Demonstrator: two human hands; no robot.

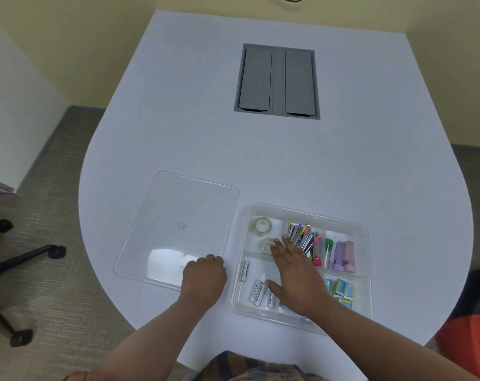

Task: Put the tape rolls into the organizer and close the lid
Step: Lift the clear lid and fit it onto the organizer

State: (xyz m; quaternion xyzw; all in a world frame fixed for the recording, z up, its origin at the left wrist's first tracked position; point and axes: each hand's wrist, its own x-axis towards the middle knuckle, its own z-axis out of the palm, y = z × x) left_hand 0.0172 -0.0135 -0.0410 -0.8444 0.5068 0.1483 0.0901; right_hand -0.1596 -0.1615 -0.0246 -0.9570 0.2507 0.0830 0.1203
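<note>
The clear plastic organizer (366, 243) sits open on the white table at the lower right. Two clear tape rolls lie in its far-left compartment: one (262, 224) at the back, the other (266, 245) just in front. My right hand (295, 273) is spread flat over the organizer, its fingertips touching the nearer roll and holding nothing. The clear lid (175, 213) lies flat on the table to the left of the organizer. My left hand (204, 279) rests on the lid's near-right corner with fingers curled; whether it grips the edge is unclear.
Other compartments hold batteries (256, 292), a bunch of clips or pens (304, 237), small coloured tubes (340, 255) and blue packets (342, 288). A grey cable hatch (277, 81) is set into the table further back. An office chair base (19, 259) stands at the left.
</note>
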